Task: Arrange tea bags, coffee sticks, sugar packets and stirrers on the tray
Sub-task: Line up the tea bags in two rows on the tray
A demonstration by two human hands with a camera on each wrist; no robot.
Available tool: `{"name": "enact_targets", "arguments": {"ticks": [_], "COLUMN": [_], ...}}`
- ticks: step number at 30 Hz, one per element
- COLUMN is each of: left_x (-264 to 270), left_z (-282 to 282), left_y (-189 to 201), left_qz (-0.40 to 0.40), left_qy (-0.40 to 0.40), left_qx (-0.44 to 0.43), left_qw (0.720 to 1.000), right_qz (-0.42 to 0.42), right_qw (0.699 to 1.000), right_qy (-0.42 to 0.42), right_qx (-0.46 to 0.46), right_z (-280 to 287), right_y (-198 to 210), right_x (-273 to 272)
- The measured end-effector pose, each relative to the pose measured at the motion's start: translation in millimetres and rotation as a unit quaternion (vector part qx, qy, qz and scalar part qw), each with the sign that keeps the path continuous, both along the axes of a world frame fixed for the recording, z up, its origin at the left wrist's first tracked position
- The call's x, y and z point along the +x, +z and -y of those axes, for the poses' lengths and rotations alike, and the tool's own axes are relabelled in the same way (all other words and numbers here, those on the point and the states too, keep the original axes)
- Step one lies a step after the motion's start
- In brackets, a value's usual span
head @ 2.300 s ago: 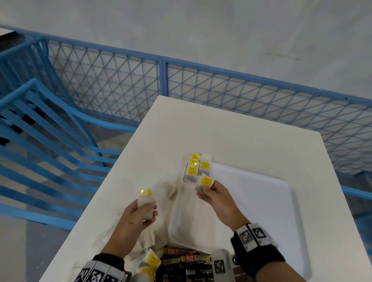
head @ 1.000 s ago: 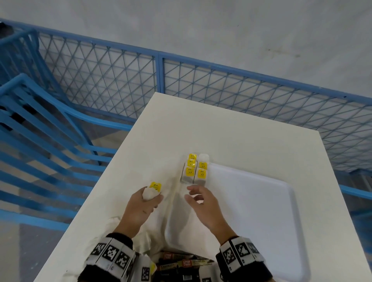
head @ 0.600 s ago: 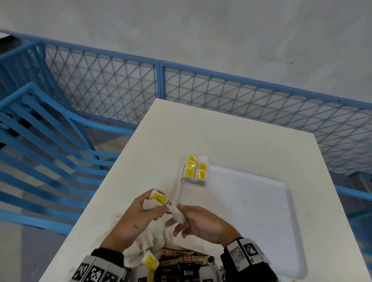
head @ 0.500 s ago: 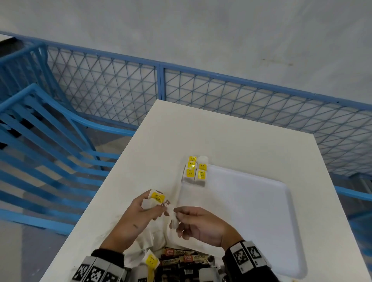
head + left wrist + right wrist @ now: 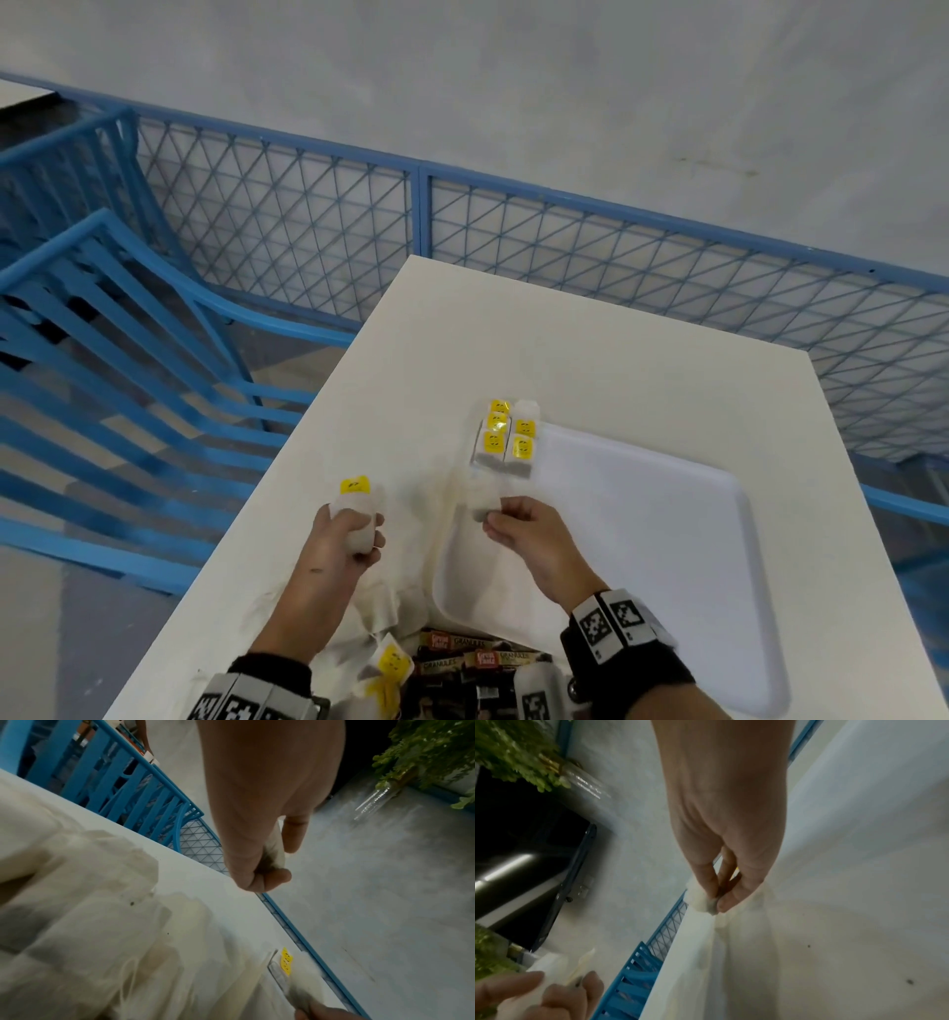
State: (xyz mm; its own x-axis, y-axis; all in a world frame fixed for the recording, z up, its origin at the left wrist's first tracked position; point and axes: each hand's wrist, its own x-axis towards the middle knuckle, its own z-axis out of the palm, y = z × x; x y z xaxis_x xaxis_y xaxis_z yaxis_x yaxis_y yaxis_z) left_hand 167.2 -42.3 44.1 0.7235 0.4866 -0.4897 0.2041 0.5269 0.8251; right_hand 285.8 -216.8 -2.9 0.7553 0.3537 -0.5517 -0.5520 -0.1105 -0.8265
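My left hand (image 5: 365, 532) grips a small bunch of white tea bags (image 5: 354, 506) with a yellow tag on top, held over the table left of the tray. In the left wrist view the fingers curl round that bunch (image 5: 275, 850). My right hand (image 5: 494, 515) pinches one tea bag (image 5: 482, 496) over the left rim of the white tray (image 5: 667, 539); the same pinch on the tea bag (image 5: 704, 903) shows in the right wrist view. Just beyond it, several tea bags with yellow tags (image 5: 506, 439) lie in two short rows at the tray's far left corner.
Brown coffee sticks (image 5: 477, 658) and loose tea bags (image 5: 387, 668) lie in a heap at the table's near edge between my wrists. White paper wrappers (image 5: 380, 596) lie left of the tray. A blue mesh railing (image 5: 421, 216) runs behind the table.
My right hand took one tea bag from the bunch in my left hand and carried it forward over the tray's rim. The left hand drew back to the left with the rest.
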Motion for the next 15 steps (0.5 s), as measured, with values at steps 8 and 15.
{"name": "enact_targets", "arguments": {"ticks": [8,15], "left_x": [0.9,0.2], "left_z": [4.0,7.0], "left_y": [-3.2,-2.3], "left_qz": [0.015,0.022], "left_qy": [-0.038,-0.114], "left_qx": [0.019,0.070], "left_qw": [0.999,0.991], "right_qz": [0.089,0.141], "right_qw": [0.982,0.959], "right_qy": [-0.055,-0.022], "right_qx": [-0.156,-0.244], "right_z": [-21.0,-26.5], "right_y": [-9.4,-18.8], "right_x": [30.0,36.9]}}
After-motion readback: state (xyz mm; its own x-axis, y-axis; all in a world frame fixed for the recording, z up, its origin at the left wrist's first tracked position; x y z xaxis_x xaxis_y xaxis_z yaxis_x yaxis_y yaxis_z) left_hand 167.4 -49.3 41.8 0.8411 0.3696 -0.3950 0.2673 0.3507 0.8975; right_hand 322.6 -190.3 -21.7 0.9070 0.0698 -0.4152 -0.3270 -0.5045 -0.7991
